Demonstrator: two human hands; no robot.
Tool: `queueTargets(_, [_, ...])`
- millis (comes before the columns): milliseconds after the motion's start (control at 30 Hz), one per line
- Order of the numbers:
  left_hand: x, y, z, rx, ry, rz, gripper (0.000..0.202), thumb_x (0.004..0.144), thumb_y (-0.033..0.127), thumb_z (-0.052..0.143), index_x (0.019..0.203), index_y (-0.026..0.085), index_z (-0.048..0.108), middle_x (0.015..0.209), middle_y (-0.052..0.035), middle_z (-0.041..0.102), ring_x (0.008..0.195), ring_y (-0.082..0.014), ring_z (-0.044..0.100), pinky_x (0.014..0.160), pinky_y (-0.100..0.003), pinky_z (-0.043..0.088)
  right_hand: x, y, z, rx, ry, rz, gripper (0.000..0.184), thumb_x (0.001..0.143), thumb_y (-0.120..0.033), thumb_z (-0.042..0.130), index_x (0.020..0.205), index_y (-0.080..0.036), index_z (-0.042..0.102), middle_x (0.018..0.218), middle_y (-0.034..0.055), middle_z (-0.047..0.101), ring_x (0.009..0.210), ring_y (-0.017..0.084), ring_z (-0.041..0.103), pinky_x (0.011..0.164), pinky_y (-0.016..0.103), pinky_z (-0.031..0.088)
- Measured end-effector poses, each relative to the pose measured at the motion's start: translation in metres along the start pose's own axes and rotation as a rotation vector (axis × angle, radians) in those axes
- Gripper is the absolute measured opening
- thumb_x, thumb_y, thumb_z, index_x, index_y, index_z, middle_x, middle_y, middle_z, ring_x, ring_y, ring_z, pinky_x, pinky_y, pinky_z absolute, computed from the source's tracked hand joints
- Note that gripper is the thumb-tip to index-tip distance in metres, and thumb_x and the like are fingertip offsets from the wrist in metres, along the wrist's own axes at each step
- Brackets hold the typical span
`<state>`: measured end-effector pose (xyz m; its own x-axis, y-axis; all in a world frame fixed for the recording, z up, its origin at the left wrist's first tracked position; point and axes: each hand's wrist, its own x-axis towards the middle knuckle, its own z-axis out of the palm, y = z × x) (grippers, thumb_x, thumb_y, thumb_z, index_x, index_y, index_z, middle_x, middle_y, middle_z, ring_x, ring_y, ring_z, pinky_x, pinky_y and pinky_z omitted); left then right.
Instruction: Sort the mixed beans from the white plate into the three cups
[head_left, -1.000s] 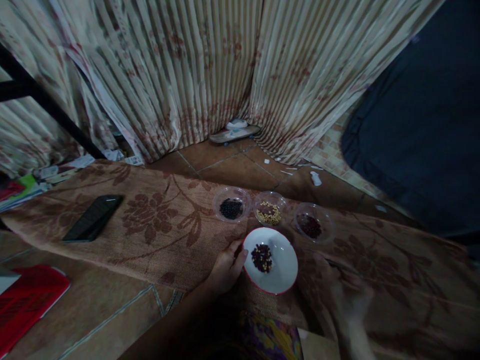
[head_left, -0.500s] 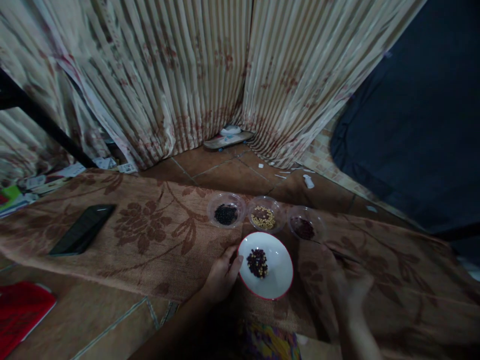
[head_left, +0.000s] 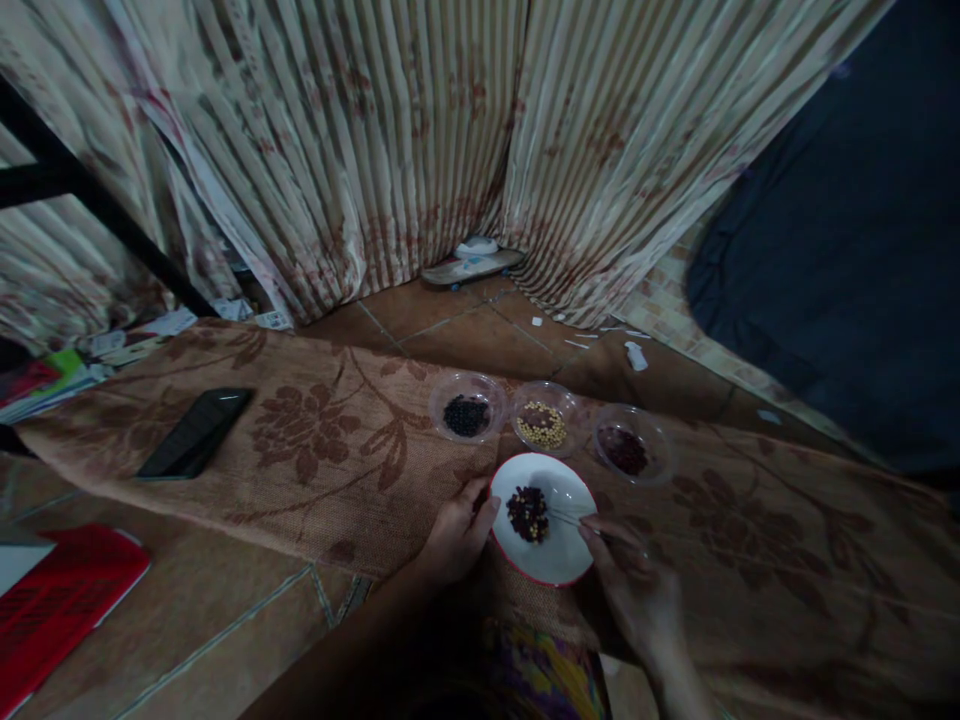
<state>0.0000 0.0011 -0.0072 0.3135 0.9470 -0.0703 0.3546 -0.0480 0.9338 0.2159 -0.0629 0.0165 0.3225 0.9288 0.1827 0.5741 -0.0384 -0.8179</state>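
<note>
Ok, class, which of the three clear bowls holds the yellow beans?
The middle clear bowl. Its yellow beans set it apart: the left bowl holds black beans, the right bowl dark red beans.

Legible text: none is showing. Papers (head_left: 171,322), left: are bearing small marks, too blurred for reading. Slip (head_left: 271,320), beside them: is carrying a dark patch, indecipherable. Red item (head_left: 71,612), lower left: is displaying dark rows, resolving into nothing readable.
</note>
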Motion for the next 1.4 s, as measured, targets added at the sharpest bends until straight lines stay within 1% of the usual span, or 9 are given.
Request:
queueTargets(233, [0.0004,-0.0003,-0.0009,-0.002,-0.015,0.002,0.035,0.093,0.036,0.04,0.119,0.017,0.053,0.096,-0.0063,0.068,0.084,-0.0184,0.063,0.072,-0.026,0.046,0.0026,-0.0005,0.0028,-0.048,0.005,-0.072,0.021,0.079,-0.041,0.061,0.081,-0.022,0.07,0.088,0.0054,0.07,0.087,0.02,0.064,0.08,0.035,0.05])
queueTargets(467, [0.0003,0.0013,-0.0009,-0.015,-0.005,-0.012,0.034,0.092,0.035,0.041,0.118,0.017,0.054,0.094,-0.0055,0.069,0.083,-0.0178,0.063,0.073,-0.025,0.046,0.0039,0.0061,0.0063,-0.045,-0.008,-0.003,0.025,0.078,-0.045,0.06,0.081,-0.022,0.07,0.09,0.0059,0.07,0.089,0.021,0.062,0.081,0.037,0.048])
queueTargets(667, [0.0005,-0.0006,-0.0004,-0.03,0.0,-0.005,0.033,0.092,0.034,0.042,0.118,0.018,0.055,0.098,-0.0051,0.069,0.084,-0.0174,0.063,0.074,-0.025,0.047,0.0052,0.0032,0.0058,-0.074,-0.007,-0.03,0.023,0.08,-0.043,0.059,0.081,-0.022,0.07,0.09,0.0058,0.07,0.089,0.022,0.062,0.082,0.037,0.047])
queueTargets(833, [0.0001,-0.0012,-0.0003,-0.022,-0.004,-0.008,0.034,0.092,0.036,0.042,0.118,0.018,0.055,0.098,-0.0053,0.069,0.084,-0.018,0.064,0.073,-0.026,0.047,0.007,-0.0017,0.005,-0.086,-0.008,-0.083,0.021,0.08,-0.042,0.059,0.08,-0.024,0.07,0.087,0.0042,0.07,0.087,0.02,0.062,0.079,0.033,0.047])
queueTargets(967, [0.0,-0.0006,-0.0006,-0.02,-0.001,-0.012,0.035,0.092,0.035,0.042,0.119,0.018,0.054,0.097,-0.0054,0.069,0.084,-0.0182,0.064,0.073,-0.026,0.047,0.0083,0.0012,0.0052,-0.087,-0.035,-0.03,0.023,0.081,-0.044,0.058,0.08,-0.023,0.07,0.088,0.0045,0.071,0.086,0.02,0.063,0.078,0.033,0.048])
queueTargets(1133, [0.0003,-0.0006,-0.0008,-0.03,-0.009,-0.011,0.036,0.092,0.036,0.042,0.12,0.018,0.055,0.094,-0.0052,0.069,0.086,-0.019,0.063,0.074,-0.026,0.047,0.0089,0.0052,0.0061,-0.046,-0.033,-0.024,0.026,0.08,-0.045,0.058,0.08,-0.021,0.07,0.089,0.0067,0.071,0.085,0.021,0.064,0.077,0.033,0.049])
queueTargets(1233, [0.0002,-0.0003,-0.0011,-0.034,-0.006,-0.023,0.036,0.091,0.036,0.042,0.119,0.018,0.055,0.09,-0.0047,0.069,0.086,-0.0192,0.063,0.074,-0.027,0.047,0.0081,0.0051,0.0068,-0.023,-0.032,0.009,0.027,0.079,-0.044,0.058,0.081,-0.021,0.07,0.09,0.0071,0.071,0.084,0.021,0.065,0.078,0.035,0.05])
queueTargets(1333, [0.0,0.0008,-0.0016,-0.051,-0.009,-0.026,0.037,0.091,0.037,0.043,0.121,0.018,0.054,0.09,-0.0046,0.069,0.084,-0.019,0.063,0.074,-0.027,0.047,0.006,0.0058,0.0082,0.022,0.007,0.075,0.027,0.077,-0.045,0.061,0.08,-0.02,0.071,0.09,0.0079,0.071,0.084,0.022,0.065,0.078,0.036,0.05])
queueTargets(1400, [-0.0001,0.0014,-0.0017,-0.054,-0.008,-0.026,0.036,0.091,0.036,0.043,0.121,0.018,0.054,0.091,-0.0047,0.069,0.085,-0.019,0.063,0.074,-0.027,0.047,0.0043,0.0066,0.0089,0.056,0.052,0.124,0.028,0.075,-0.045,0.063,0.079,-0.018,0.071,0.088,0.009,0.071,0.082,0.023,0.065,0.075,0.035,0.051])
